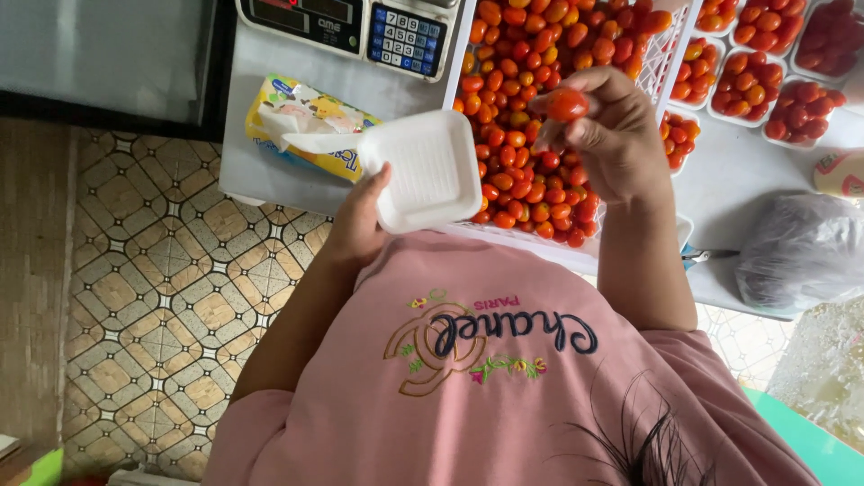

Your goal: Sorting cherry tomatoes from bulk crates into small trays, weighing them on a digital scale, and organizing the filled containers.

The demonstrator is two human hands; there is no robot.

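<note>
Even, bright daylight fills the scene, soft and without a single hard source. The white foam tray (pixel 423 169) in the left hand (pixel 360 220) is the brightest surface, close to overexposed, its ribbing faint. Small specular highlights sit on the tomato (pixel 567 104) pinched in the right hand (pixel 612 135) and on the tomatoes in the crate (pixel 668 49) behind that grip. Shadows are weak: a soft one lies under the tray and along the forearms. Focus is sharp around both grips; dark hair strands (pixel 648 441) below them, nearest the lens, are blurred. Wide-angle distortion bends the floor tiles (pixel 171 297) left of the left grip.
</note>
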